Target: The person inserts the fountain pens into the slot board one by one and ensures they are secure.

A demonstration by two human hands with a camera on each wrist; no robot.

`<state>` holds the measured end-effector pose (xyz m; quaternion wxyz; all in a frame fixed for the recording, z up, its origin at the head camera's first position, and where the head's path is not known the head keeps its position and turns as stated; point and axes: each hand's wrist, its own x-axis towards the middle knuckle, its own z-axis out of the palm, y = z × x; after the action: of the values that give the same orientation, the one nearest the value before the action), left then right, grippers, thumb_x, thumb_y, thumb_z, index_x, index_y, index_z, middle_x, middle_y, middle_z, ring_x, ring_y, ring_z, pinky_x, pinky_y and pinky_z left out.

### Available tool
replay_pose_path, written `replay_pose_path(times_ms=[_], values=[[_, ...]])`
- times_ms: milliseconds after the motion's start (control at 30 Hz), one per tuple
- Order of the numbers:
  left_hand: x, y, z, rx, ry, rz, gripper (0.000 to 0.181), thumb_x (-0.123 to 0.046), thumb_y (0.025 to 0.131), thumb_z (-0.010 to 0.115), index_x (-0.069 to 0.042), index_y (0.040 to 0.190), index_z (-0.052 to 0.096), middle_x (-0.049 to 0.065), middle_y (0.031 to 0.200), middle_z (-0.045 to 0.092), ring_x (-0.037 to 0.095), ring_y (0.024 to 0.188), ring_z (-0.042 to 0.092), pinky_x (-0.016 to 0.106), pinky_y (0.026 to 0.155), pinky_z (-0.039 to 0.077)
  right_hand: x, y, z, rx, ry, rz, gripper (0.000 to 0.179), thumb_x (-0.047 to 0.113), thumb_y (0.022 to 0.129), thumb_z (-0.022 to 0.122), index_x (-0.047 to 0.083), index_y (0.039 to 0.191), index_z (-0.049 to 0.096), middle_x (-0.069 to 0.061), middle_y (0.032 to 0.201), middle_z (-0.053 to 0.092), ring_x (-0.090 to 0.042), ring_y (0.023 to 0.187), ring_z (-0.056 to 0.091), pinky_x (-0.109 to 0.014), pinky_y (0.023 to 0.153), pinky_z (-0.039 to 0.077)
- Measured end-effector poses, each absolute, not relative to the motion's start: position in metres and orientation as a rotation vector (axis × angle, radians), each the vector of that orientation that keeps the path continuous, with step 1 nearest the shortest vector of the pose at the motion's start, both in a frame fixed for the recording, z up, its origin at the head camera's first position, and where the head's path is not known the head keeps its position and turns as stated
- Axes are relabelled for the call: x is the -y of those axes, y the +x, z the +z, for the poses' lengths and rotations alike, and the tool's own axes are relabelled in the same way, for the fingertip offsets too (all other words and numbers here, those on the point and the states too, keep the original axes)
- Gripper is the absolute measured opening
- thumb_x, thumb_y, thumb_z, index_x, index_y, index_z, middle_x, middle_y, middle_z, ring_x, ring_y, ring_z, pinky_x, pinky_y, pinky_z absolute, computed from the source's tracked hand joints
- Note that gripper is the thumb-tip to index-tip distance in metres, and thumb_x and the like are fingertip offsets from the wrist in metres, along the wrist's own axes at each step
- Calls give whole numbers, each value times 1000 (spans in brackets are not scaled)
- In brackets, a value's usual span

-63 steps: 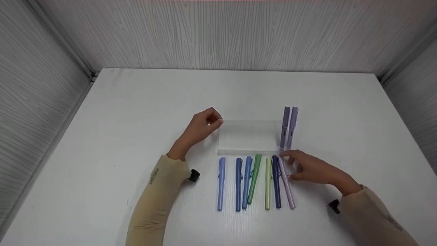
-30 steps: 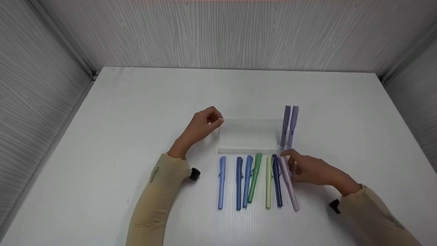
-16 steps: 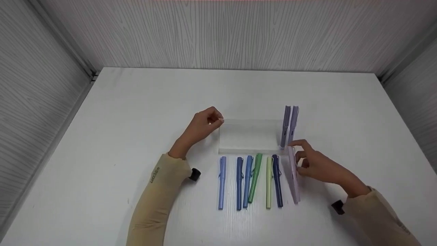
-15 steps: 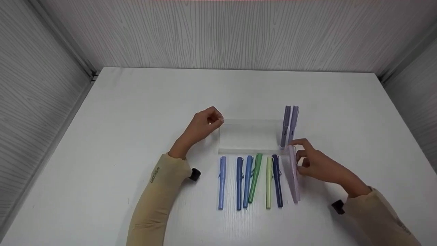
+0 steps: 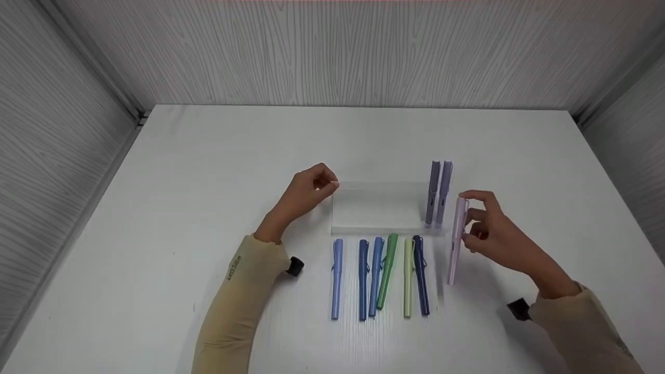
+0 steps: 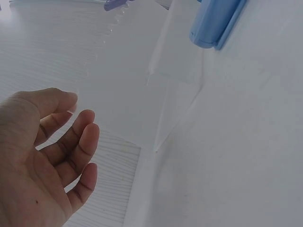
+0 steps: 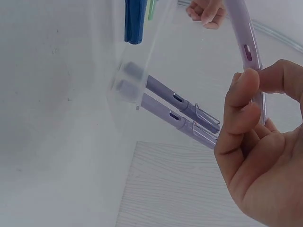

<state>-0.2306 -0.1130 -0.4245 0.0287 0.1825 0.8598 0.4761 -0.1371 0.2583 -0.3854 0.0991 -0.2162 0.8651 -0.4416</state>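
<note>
Pale lilac pen (image 5: 456, 240) pinched near upper end between thumb and fingers (image 5: 475, 196) of right hand (image 5: 491, 234), lifted off tabletop (image 5: 208, 156), just right of clear holder (image 5: 382, 208). Long axis near upright, top tilted slightly right. Left hand (image 5: 306, 193), fingers curled, at holder's left end; contact unclear. Two purple pens (image 5: 438, 192) standing in holder. Six pens (image 5: 377, 275) lying in row on tabletop, pointing away.

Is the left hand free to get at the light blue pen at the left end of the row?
Probably yes. The left hand rests at the clear stand, holding no pen, and bare table separates it from the light blue pen.
</note>
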Motion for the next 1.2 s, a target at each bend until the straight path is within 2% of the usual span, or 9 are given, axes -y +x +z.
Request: replay_pose_path(times_ms=[233, 367, 500, 867, 1200], values=[[113, -229, -426, -2669, 558, 1451, 15, -18, 96, 60, -5, 101, 62, 10, 95, 65, 17, 85, 57, 27, 77, 46, -256, -139, -382, -2608, -706, -1352, 64, -13, 87, 51, 4, 138, 17, -9, 91, 59, -12, 58, 53, -24, 56, 47], [112, -228, -426, -2667, 559, 1452, 15, -18, 95, 60, -4, 102, 62, 10, 95, 65, 17, 85, 57, 28, 78, 46, -253, -139, -378, -2640, -661, -1356, 65, -11, 88, 52, 5, 139, 15, -11, 92, 59, -16, 59, 54, -23, 57, 48], [111, -229, -426, -2670, 576, 1457, 15, -18, 95, 60, -4, 102, 62, 11, 94, 65, 17, 84, 57, 28, 77, 46, -251, -139, -374, -2665, -615, -1385, 67, -10, 88, 52, 7, 141, 15, -11, 93, 58, -14, 59, 54, -23, 57, 48], [112, -231, -426, -2684, 583, 1445, 15, -18, 96, 60, -4, 101, 62, 10, 93, 65, 17, 83, 56, 27, 76, 45, -244, -143, -365, -2787, -570, -1465, 70, -12, 87, 54, 9, 142, 17, 0, 91, 56, -13, 56, 55, -21, 56, 47], [111, -232, -425, -2683, 573, 1463, 15, -17, 95, 60, -4, 101, 62, 11, 94, 66, 18, 84, 58, 27, 77, 46, -239, -147, -356, -2950, -611, -1344, 70, -4, 90, 59, 10, 144, 17, -9, 97, 60, -11, 58, 54, -17, 57, 43]])
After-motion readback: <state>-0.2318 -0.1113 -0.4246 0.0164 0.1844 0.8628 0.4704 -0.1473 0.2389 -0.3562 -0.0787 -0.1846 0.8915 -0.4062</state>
